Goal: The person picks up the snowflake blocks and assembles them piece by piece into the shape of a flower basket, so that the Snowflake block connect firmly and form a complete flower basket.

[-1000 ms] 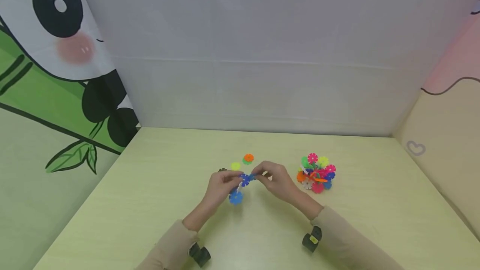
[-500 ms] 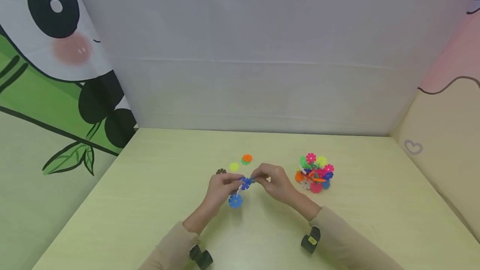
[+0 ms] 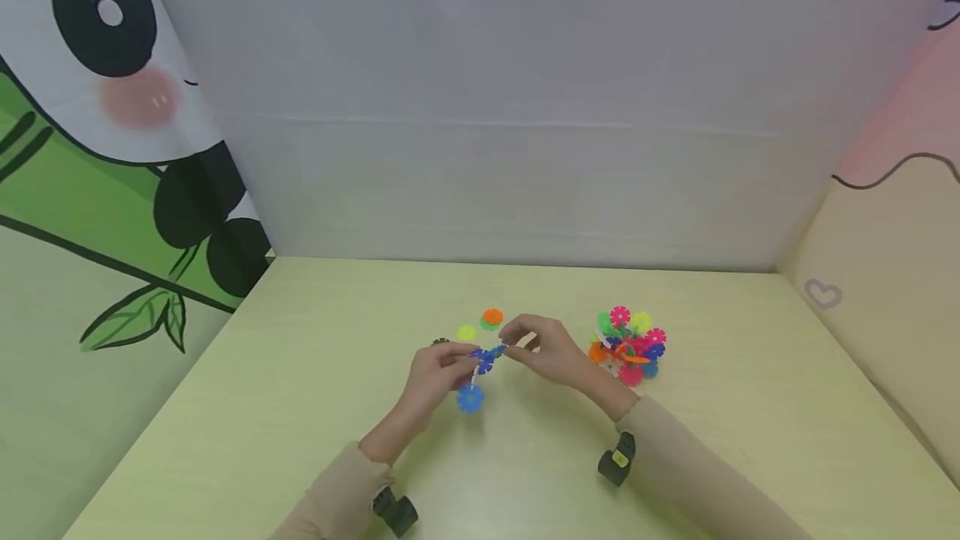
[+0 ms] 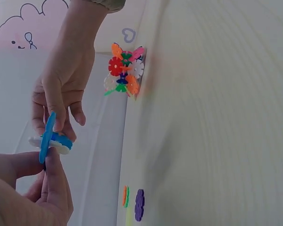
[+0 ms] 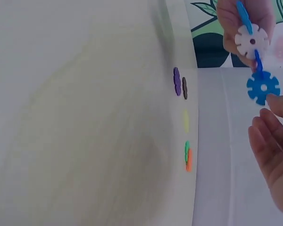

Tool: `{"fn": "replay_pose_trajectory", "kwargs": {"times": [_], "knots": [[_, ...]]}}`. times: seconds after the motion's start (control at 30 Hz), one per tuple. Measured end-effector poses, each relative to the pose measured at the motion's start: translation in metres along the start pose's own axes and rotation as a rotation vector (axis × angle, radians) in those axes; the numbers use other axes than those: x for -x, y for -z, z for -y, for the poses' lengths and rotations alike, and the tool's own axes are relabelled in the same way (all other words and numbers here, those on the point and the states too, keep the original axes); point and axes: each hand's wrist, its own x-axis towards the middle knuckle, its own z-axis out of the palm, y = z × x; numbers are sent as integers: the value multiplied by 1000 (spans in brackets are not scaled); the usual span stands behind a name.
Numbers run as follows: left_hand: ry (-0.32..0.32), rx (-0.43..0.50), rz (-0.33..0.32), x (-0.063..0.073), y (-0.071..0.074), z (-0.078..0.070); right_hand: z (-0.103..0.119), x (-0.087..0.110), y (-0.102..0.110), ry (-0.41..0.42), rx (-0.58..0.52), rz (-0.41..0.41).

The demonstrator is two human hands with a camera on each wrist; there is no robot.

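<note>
Near the middle of the table, my left hand [image 3: 435,377] pinches a small chain of notched plastic snowflake discs between thumb and fingers. The chain has a light blue disc [image 3: 470,398] hanging lowest, a white disc [image 5: 252,41], a dark blue disc [image 3: 485,361] and a blue disc [image 5: 263,88] at its right end. My right hand [image 3: 551,352] meets that end disc, its thumb on the rim and its other fingers bent nearby. In the right wrist view the dark blue disc shows nearly edge-on, slotted between the white and blue ones.
Beyond the hands lie loose discs: an orange disc [image 3: 492,316] over a green one, a yellow disc [image 3: 467,332], and a dark brown disc [image 3: 440,342] partly hidden. A purple disc [image 5: 177,81] lies nearby. A heap of colourful joined discs [image 3: 628,346] stands to the right.
Both hands have stayed close together around the chain, shifting slightly up and left in view. My right index finger arches higher above the thumb than before.
</note>
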Motion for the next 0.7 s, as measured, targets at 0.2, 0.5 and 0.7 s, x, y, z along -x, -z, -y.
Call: {"fn": "replay_pose_trajectory", "kwargs": {"times": [0.2,0.5,0.7], "knots": [[28,-8,-41,1,12,6,-27,-22,5,-155,17,-26],[56,-16,-56,3,22,8,-77,-59,-15,-391,-48,9],[66,-9,-50,6,22,10,-94,-73,-32,-468,-136,-39]]}}
